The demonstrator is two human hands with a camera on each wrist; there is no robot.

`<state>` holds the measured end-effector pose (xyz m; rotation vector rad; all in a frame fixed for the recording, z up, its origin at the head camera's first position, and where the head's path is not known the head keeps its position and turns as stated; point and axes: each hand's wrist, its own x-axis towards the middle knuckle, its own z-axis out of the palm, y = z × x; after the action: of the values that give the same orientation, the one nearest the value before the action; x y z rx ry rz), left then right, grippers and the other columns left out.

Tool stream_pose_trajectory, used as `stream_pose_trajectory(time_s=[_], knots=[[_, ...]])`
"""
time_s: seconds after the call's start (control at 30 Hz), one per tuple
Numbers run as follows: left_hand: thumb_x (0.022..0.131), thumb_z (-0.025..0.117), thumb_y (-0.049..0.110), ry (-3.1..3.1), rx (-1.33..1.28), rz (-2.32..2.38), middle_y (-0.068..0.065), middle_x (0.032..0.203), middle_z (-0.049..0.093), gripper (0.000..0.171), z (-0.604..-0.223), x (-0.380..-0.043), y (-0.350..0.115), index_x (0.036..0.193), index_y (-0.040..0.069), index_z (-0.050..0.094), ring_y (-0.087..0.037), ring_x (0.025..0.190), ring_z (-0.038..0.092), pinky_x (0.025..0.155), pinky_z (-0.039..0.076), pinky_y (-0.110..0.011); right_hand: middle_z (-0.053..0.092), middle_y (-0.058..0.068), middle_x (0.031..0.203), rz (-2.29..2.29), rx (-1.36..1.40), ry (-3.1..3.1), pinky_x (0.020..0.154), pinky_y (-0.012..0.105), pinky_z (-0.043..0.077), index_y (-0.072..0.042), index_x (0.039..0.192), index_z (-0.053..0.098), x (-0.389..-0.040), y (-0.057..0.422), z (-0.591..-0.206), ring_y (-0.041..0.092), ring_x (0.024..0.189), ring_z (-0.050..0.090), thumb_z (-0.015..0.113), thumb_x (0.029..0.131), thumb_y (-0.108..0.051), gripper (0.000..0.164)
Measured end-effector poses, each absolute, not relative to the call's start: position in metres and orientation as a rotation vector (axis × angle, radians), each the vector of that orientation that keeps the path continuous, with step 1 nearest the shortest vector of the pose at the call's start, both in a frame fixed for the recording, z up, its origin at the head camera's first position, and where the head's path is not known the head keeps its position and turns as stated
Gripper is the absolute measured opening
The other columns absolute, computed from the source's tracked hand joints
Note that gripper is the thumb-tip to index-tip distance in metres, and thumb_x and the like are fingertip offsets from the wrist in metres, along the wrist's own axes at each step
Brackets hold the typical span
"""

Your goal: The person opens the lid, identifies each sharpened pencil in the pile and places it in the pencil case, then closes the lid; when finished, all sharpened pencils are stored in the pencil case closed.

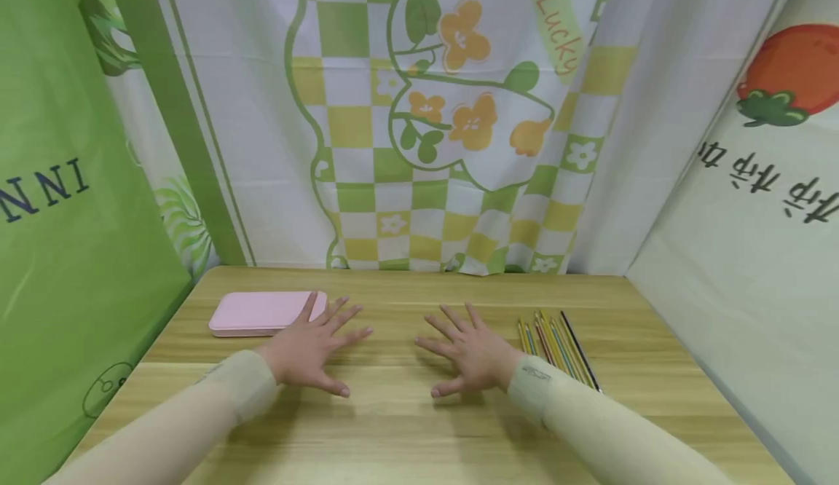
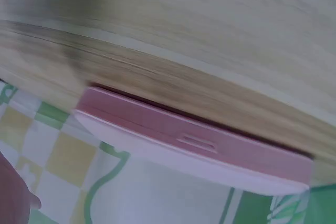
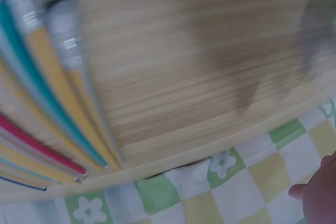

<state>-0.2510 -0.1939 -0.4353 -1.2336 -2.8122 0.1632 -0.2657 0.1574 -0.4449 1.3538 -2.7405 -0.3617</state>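
Note:
With fingers spread wide, my left hand (image 1: 306, 350) is over the table, its fingers overlapping the right end of a closed pink case (image 1: 258, 312) in the head view. The left wrist view shows the case's long side (image 2: 197, 137) with a small recessed catch. My right hand (image 1: 478, 357), fingers also splayed, holds nothing. Beyond its wrist, to the right, lie several slender paintbrushes (image 1: 557, 343) side by side, partly covered by the sleeve. Silver ferrules and yellow, teal and red handles of the brushes (image 3: 55, 69) appear in the right wrist view.
Both hands are above a wood-grain table (image 1: 393, 434). A green and white checked curtain (image 1: 446, 208) hangs along its far edge. Fabric walls stand close on the left (image 1: 79, 266) and on the right (image 1: 754, 274).

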Motion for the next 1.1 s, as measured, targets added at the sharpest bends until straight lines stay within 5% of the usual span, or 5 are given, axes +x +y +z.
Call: stream_pose_trajectory(time_s=[0.57, 0.83, 1.1], knots=[[0.089, 0.062, 0.074, -2.918, -0.883, -0.122, -0.021, 0.168, 0.022, 0.096, -0.437, -0.264, -0.264, 0.162, 0.018, 0.036, -0.047, 0.154, 0.014, 0.113, 0.004, -0.078, 0.019, 0.015, 0.170, 0.102, 1.080, -2.959, 0.118, 0.072, 0.010, -0.027, 0.165, 0.028, -0.282, 0.106, -0.440, 0.042, 0.156, 0.011, 0.048, 0.097, -0.073, 0.085], [0.100, 0.052, 0.063, -3.004, -0.394, -0.398, -0.038, 0.159, 0.023, 0.090, -0.450, -0.279, -0.328, 0.163, 0.005, 0.025, -0.064, 0.143, 0.018, 0.104, 0.010, -0.087, 0.020, 0.019, 0.169, 0.529, 0.982, -3.013, 0.121, 0.060, 0.021, -0.020, 0.165, 0.030, -0.287, 0.070, -0.446, 0.040, 0.155, 0.016, 0.050, 0.101, -0.064, 0.080], [0.104, 0.048, 0.056, -3.033, -0.110, -0.815, -0.050, 0.154, 0.012, 0.094, -0.450, -0.279, -0.357, 0.160, -0.010, 0.011, -0.069, 0.140, 0.012, 0.109, 0.014, -0.080, 0.028, 0.021, 0.166, 1.014, 0.858, -3.040, 0.119, 0.059, 0.028, -0.012, 0.164, 0.030, -0.294, 0.032, -0.452, 0.043, 0.150, 0.028, 0.049, 0.106, -0.053, 0.073]])
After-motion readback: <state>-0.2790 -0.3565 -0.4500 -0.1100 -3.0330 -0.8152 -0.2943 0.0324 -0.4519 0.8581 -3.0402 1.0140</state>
